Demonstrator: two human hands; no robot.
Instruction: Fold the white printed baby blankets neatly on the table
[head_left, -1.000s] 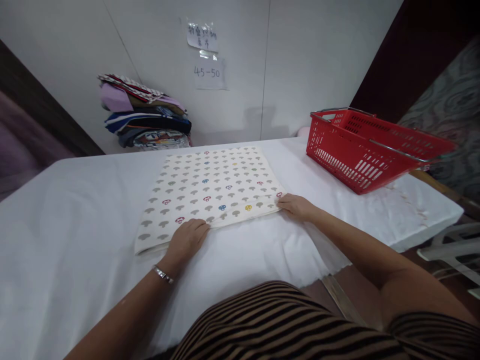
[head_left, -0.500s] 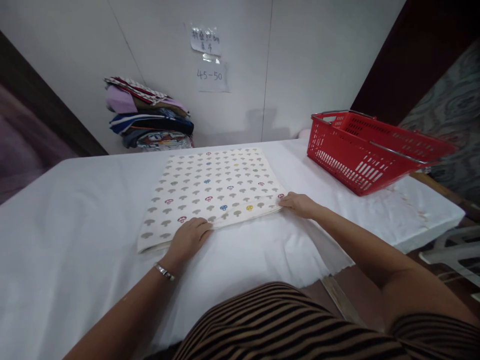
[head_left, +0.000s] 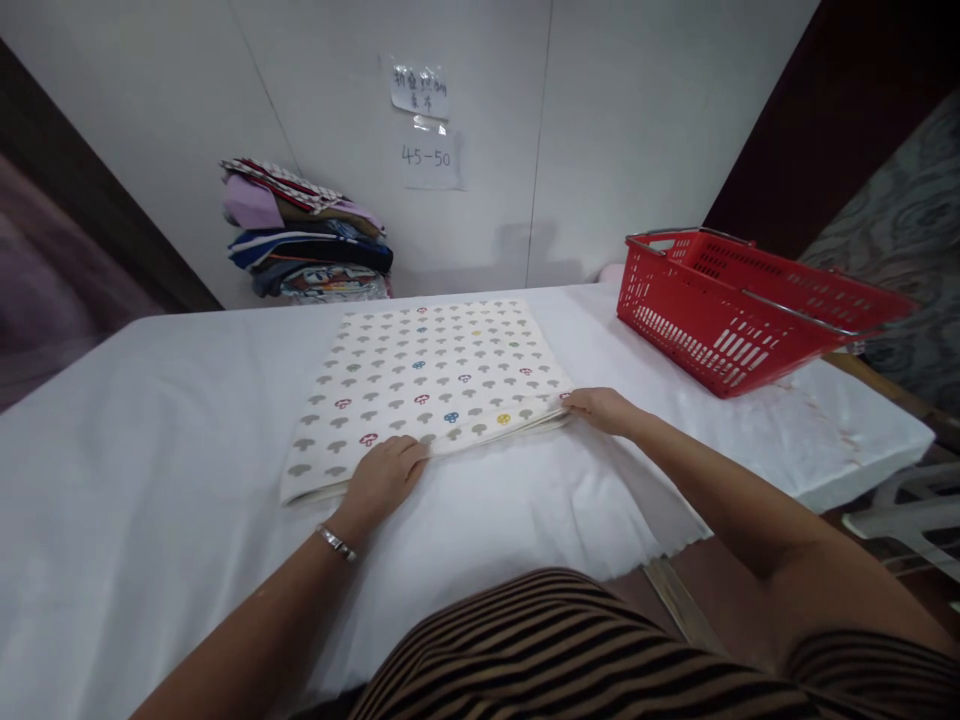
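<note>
A cream cloth printed with grey and coloured mushrooms lies folded in layers on the white-covered table. On its near edge, left of the middle, my left hand is closed, the fingertips gripping the fold; a silver bracelet is on that wrist. At the near right corner my right hand pinches the cloth between thumb and fingers. Between the hands the near edge is slightly raised, and the layers show near the right corner. The undersides of both hands' grips are hidden.
A red shopping basket stands at the table's right side. Behind the table at the left is a stack of folded fabrics. Paper signs hang on the wall. Part of a white plastic stool shows at the right.
The near right edge of the cloth is lifted a little more, showing its layers, with my right hand still pinching the corner. The whole view has shifted slightly.
</note>
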